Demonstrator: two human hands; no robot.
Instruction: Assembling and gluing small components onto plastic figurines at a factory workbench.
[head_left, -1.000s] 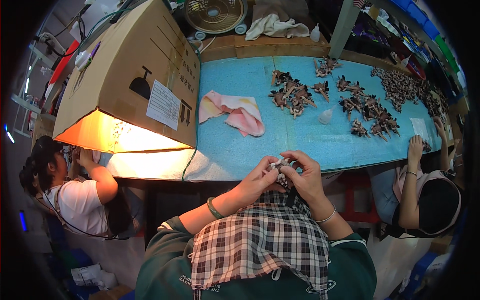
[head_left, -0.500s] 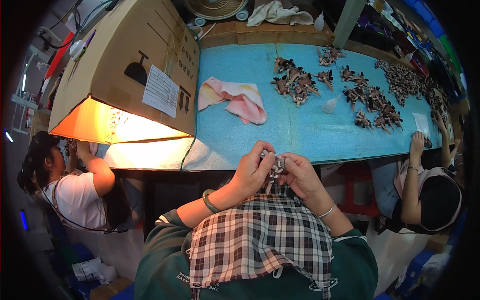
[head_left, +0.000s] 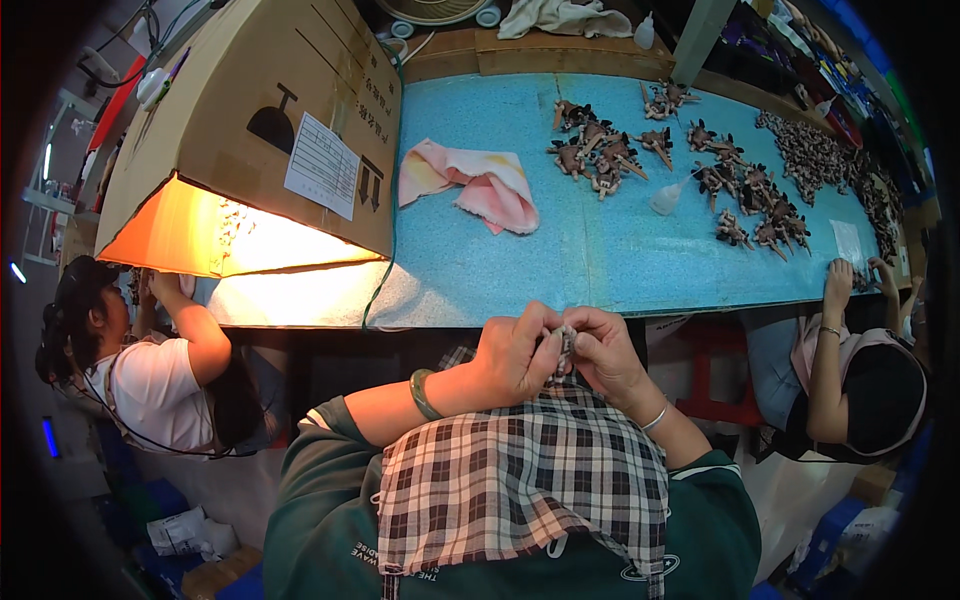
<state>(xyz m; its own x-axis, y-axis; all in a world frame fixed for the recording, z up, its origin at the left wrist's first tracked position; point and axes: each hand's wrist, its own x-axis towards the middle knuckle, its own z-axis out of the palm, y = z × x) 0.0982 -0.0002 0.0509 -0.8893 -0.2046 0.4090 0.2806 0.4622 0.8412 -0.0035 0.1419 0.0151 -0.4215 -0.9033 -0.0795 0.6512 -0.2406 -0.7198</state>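
Note:
My left hand (head_left: 518, 352) and my right hand (head_left: 608, 362) meet just off the table's near edge, above my checked apron. Between them they pinch a small figurine (head_left: 566, 348), pale with dark patches, mostly covered by my fingers. Thumbs and forefingers of both hands press on it from either side. Similar brown, black and cream figurines lie in a group (head_left: 598, 155) past the middle of the table, and another group (head_left: 752, 195) spreads to its right. A pink and white cloth (head_left: 480, 185) lies crumpled ahead of my left hand.
A cardboard box (head_left: 280, 130), lit inside by a warm lamp, stands at the left of the blue table (head_left: 480, 270). A small translucent squeeze bottle (head_left: 665, 198) lies among the figurines. Heaped small parts (head_left: 805, 155) fill the far right. Co-workers sit at both sides.
The figurine has tilted up and is more hidden, as my fingers close further over it. My view has shifted slightly. At the right, a co-worker's raised hand has come down to the table.

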